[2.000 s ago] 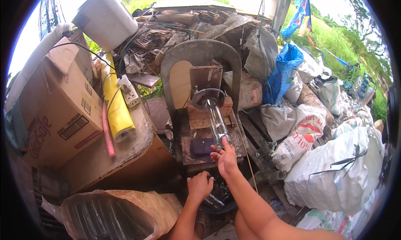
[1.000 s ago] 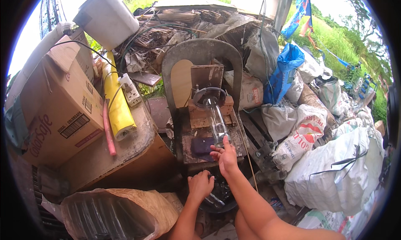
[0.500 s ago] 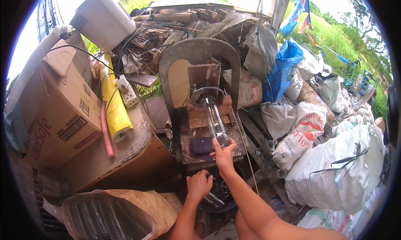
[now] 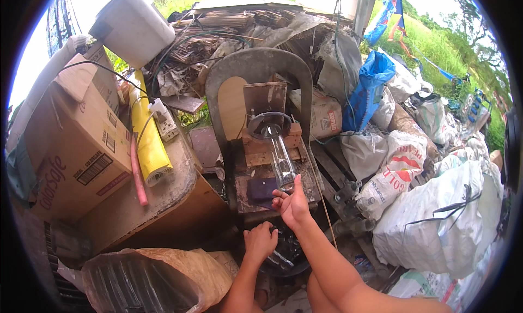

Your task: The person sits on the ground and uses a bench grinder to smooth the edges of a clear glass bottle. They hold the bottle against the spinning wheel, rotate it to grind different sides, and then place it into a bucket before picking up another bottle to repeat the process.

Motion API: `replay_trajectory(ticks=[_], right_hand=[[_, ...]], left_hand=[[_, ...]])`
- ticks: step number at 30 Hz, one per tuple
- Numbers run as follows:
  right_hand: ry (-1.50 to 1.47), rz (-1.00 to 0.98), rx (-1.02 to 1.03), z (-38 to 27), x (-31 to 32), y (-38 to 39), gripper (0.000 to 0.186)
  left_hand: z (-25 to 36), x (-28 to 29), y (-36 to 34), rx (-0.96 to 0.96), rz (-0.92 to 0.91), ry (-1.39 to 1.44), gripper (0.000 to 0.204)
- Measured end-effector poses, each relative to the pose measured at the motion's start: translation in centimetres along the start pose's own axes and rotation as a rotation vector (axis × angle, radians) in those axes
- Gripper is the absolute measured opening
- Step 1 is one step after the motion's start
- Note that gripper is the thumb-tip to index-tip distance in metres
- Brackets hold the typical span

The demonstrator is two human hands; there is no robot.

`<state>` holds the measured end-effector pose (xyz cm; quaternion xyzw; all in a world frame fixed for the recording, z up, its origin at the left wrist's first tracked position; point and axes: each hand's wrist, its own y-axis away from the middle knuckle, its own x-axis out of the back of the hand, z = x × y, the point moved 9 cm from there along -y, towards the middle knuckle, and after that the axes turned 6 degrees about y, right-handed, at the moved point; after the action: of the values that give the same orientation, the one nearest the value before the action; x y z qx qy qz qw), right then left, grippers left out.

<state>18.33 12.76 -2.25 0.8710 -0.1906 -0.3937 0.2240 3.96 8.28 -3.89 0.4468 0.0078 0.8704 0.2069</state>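
Glass bottle (image 4: 280, 157), smooth, cylindrical | right fingers (image 4: 298, 185) hold its base | left fingers (image 4: 266, 229) bent, grip unclear

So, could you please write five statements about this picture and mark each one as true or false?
1. The right hand is at the near end of the clear cylinder. True.
2. The left hand touches that cylinder. False: the left hand is apart from it, lower in the picture.
3. The blue sack is right of the chair back. True.
4. The pink tube lies right of the yellow roll. False: the pink tube lies left of the yellow roll.
5. The cardboard box is on the left side. True.
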Motion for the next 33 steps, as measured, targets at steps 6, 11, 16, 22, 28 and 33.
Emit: replay_trajectory(ticks=[6,11,16,22,28,33], right_hand=[[0.345,0.126,0.102,-1.2,0.9,0.1,0.082],[0.475,0.223,0.432,-2.3,-0.5,0.8,0.08],[0.381,0.184,0.295,-1.8,0.1,0.6,0.076],[0.176,0.065,0.086,-1.1,0.2,0.5,0.084],[-0.008,-0.083,-0.057,0.2,-1.0,0.4,0.082],[0.196,0.011,-0.057,0.0,0.4,0.2,0.085]], left_hand=[[-0.4,-0.2,-0.2,0.027,-0.037,0.038,0.037],[-0.3,-0.2,-0.2,0.025,-0.045,0.022,0.037],[-0.3,-0.3,-0.2,0.032,-0.046,0.025,0.036],[0.0,-0.2,0.0,0.037,-0.061,0.011,0.036],[0.2,0.0,0.1,0.039,-0.067,0.016,0.036],[0.3,-0.2,-0.1,0.034,-0.064,0.011,0.036]])
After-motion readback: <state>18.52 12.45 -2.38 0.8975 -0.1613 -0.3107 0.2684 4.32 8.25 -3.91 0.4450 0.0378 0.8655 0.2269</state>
